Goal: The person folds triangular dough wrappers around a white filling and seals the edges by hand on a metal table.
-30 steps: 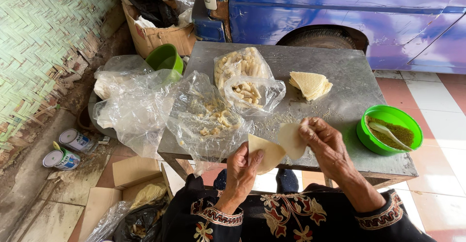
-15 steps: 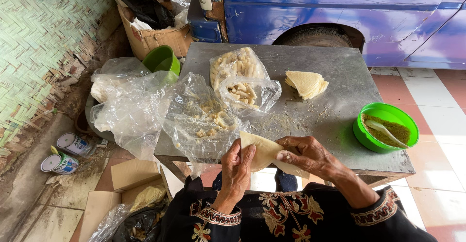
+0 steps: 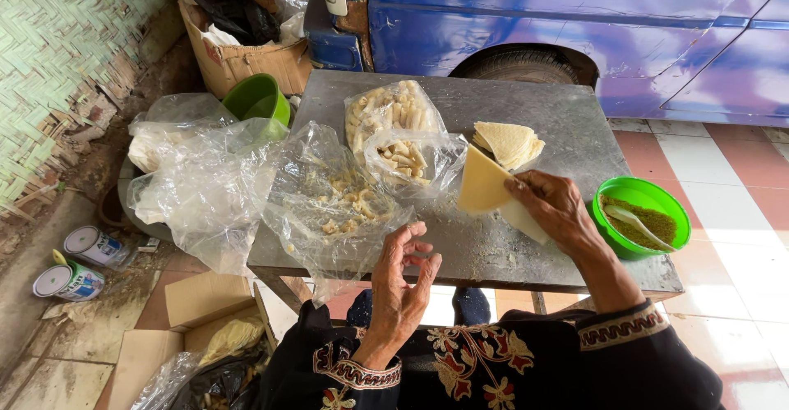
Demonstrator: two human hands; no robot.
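Right hand point(image 3: 557, 206), center-right of the frame, is pinched closed on a pale wrapper sheet point(image 3: 485, 184), lifting it just off the metal table point(image 3: 526, 246) below the wrapper stack point(image 3: 508, 142). Left hand point(image 3: 404, 283), lower center, holds nothing, fingers loosely curled, beside the crumpled plastic bag point(image 3: 329, 200).

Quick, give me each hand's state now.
Left hand: open, fingers loosely curled, holding nothing.
Right hand: closed on pale wrapper sheets.

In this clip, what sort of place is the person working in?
Probably an outdoor, roadside snack-making spot: a grey metal table stands on a tiled floor beside a parked blue vehicle, with a woven bamboo wall alongside.
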